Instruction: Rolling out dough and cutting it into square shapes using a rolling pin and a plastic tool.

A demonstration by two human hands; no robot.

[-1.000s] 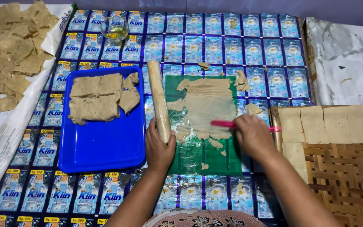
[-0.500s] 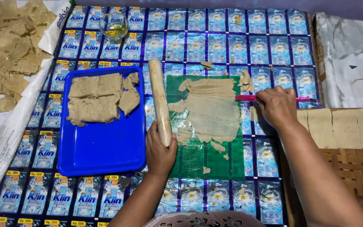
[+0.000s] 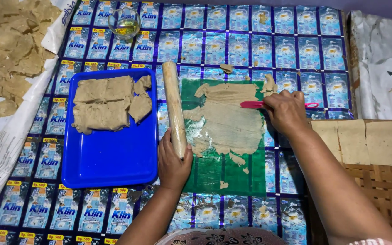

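Observation:
My left hand [image 3: 173, 161] grips the near end of a dough-coated rolling pin [image 3: 174, 106] that lies along the left edge of a green mat [image 3: 232, 174]. A thin sheet of tan dough [image 3: 227, 120] is spread on the mat, with torn scraps around it. My right hand [image 3: 286, 111] holds a pink knife [image 3: 252, 104] by its handle, the blade lying across the upper right part of the dough. Left of the pin, a blue tray [image 3: 110, 159] carries folded pieces of dough [image 3: 107, 104].
A small glass of yellowish oil [image 3: 124, 22] stands at the back. Dried dough pieces [image 3: 10, 50] lie on white paper at the far left. Cut dough squares [image 3: 364, 138] rest on a woven tray [image 3: 377, 186] at the right. A patterned sachet sheet [image 3: 268, 41] covers the floor.
My right hand moved the pink knife from the lower right of the dough up to its upper right part. My left hand stayed on the rolling pin.

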